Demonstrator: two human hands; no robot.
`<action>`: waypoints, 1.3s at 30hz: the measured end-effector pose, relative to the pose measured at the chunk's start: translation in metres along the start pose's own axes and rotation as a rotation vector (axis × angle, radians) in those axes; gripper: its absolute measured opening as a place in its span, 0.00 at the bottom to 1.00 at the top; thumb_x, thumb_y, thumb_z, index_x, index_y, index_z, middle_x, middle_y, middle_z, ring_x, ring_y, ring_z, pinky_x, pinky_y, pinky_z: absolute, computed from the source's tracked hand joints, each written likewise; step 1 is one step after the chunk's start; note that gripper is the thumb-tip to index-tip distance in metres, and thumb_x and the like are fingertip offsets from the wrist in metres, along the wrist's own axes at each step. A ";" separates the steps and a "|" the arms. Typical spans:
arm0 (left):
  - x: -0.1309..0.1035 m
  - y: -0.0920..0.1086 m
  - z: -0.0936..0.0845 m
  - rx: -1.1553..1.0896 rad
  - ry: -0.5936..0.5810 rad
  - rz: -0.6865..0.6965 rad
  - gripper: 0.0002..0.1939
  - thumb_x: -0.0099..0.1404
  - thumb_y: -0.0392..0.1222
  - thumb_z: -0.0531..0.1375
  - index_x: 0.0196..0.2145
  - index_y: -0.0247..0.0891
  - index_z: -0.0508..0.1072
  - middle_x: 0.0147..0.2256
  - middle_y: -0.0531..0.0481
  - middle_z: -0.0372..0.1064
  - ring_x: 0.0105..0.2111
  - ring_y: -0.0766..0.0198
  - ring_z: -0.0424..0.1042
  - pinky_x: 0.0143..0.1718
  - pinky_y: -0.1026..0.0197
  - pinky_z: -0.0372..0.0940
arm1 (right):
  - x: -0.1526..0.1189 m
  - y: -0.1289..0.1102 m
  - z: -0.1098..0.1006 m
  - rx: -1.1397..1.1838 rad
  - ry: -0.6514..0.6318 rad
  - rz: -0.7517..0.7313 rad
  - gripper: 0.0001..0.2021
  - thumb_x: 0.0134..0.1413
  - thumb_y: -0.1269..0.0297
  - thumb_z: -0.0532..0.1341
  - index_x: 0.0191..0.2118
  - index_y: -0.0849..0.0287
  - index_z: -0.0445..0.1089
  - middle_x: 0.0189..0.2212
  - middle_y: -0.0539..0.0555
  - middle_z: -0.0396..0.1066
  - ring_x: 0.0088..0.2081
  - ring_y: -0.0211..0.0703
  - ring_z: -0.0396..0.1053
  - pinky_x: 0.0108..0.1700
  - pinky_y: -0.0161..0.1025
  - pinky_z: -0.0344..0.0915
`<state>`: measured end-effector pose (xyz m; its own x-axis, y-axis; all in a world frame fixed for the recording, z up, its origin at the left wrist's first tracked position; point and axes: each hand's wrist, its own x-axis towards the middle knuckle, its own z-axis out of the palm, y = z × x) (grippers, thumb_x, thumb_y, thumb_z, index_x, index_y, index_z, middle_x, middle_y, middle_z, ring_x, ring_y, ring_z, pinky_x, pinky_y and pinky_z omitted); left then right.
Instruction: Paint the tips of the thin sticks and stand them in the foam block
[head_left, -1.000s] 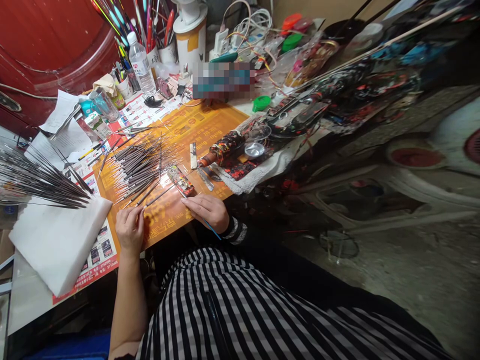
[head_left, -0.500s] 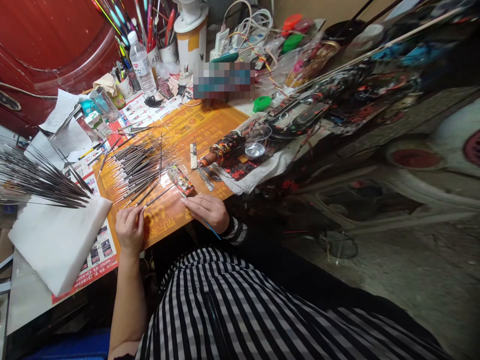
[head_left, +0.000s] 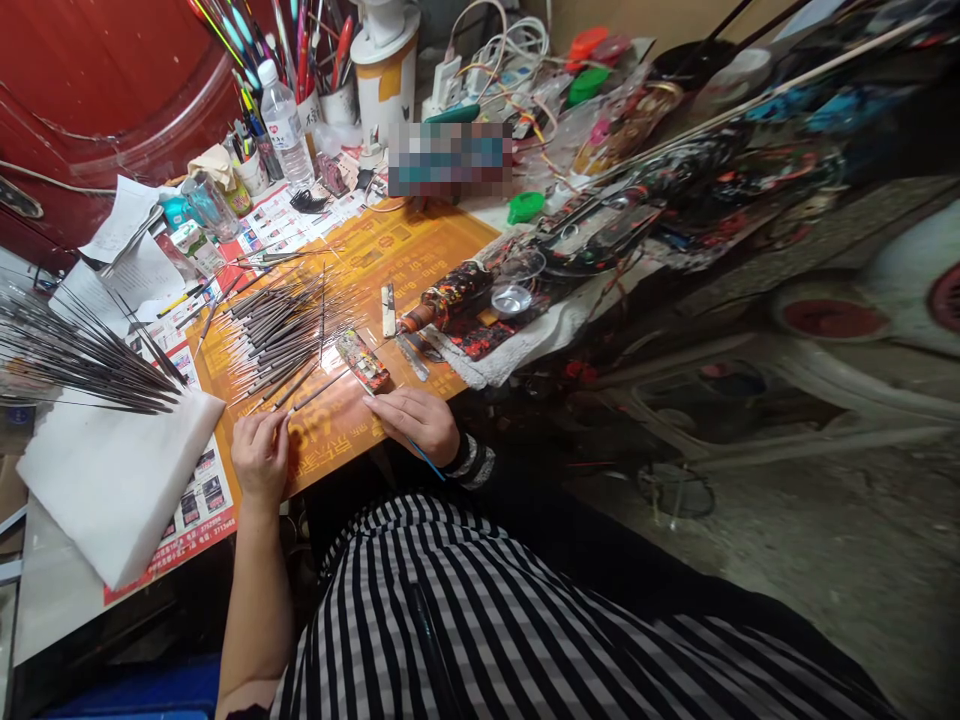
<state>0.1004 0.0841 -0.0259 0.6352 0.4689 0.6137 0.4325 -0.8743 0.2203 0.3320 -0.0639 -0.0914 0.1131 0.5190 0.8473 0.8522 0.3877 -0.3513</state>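
My left hand (head_left: 260, 450) is closed at the near edge of the orange table mat, its fingertips pinching the end of a thin dark rod (head_left: 319, 391). The rod slants away to the right, towards a paint-smeared block (head_left: 363, 361). Just below that block, my right hand (head_left: 417, 420) is closed on a thin blue-handled brush (head_left: 426, 459). Its handle sticks out under the palm, and its tip is too small to make out. Beyond my left hand lies a pile of similar dark rods (head_left: 274, 325) with fine pale ends.
At the left, a white foam block (head_left: 112, 490) has many thin dark rods (head_left: 90, 365) stuck in it. A plastic bottle (head_left: 286, 130) and pots of brushes stand at the back. Paint-covered tools (head_left: 457, 288) and a small metal cup (head_left: 511, 300) lie on the right.
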 end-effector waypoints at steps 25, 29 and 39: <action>-0.003 0.013 0.001 0.025 0.005 -0.022 0.07 0.71 0.40 0.57 0.39 0.40 0.76 0.36 0.46 0.75 0.38 0.61 0.72 0.43 0.56 0.66 | -0.005 -0.054 0.046 0.099 -0.106 -0.106 0.27 0.64 0.75 0.58 0.68 0.61 0.58 0.46 0.61 0.77 0.47 0.49 0.77 0.51 0.46 0.77; -0.002 0.013 0.000 0.029 0.006 -0.005 0.07 0.71 0.40 0.58 0.39 0.39 0.76 0.36 0.47 0.75 0.37 0.61 0.72 0.43 0.56 0.66 | -0.002 -0.056 0.045 0.093 -0.109 -0.104 0.28 0.65 0.76 0.57 0.69 0.62 0.56 0.47 0.62 0.77 0.48 0.49 0.76 0.50 0.46 0.76; -0.003 0.014 0.000 0.019 0.004 -0.013 0.07 0.71 0.39 0.58 0.39 0.39 0.76 0.36 0.47 0.75 0.37 0.61 0.72 0.43 0.56 0.66 | 0.000 -0.058 0.042 0.099 -0.116 -0.090 0.28 0.65 0.76 0.57 0.69 0.62 0.56 0.48 0.63 0.77 0.49 0.50 0.75 0.52 0.47 0.75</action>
<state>0.1050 0.0707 -0.0247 0.6271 0.4792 0.6141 0.4523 -0.8659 0.2138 0.2610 -0.0539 -0.0879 -0.0255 0.5610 0.8274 0.8010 0.5066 -0.3189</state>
